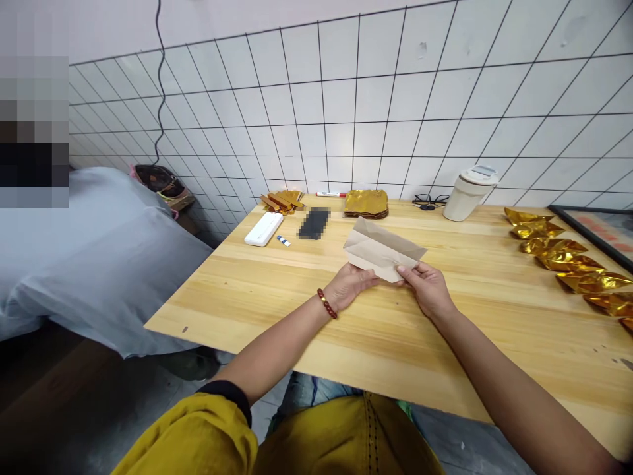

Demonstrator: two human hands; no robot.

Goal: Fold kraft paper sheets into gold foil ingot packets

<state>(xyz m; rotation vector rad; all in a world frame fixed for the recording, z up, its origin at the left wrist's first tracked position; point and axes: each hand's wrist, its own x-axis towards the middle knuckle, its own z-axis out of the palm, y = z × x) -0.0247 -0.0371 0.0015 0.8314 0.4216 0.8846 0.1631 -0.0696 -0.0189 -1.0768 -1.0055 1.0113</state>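
Note:
Between my two hands is a folded sheet of brownish paper (pixel 378 249), tilted above the wooden table, with crease lines across it. My left hand (pixel 349 285), a bead bracelet at its wrist, is closed on the paper's lower left edge. My right hand (pixel 429 288) pinches the lower right edge, thumb on top. Behind the paper lies a stack of gold foil sheets (pixel 366 203). Along the right side runs a row of several folded gold foil pieces (pixel 564 262).
On the wooden table (pixel 237 297) are a white power bank (pixel 264 229), a small blue-and-white tube (pixel 283 241), a blurred dark phone-like object (pixel 314 223), gold strips (pixel 283 201), a marker (pixel 330 194), glasses (pixel 430 201), a lidded cup (pixel 469 192) and a black-framed panel (pixel 601 231). A tiled wall stands behind.

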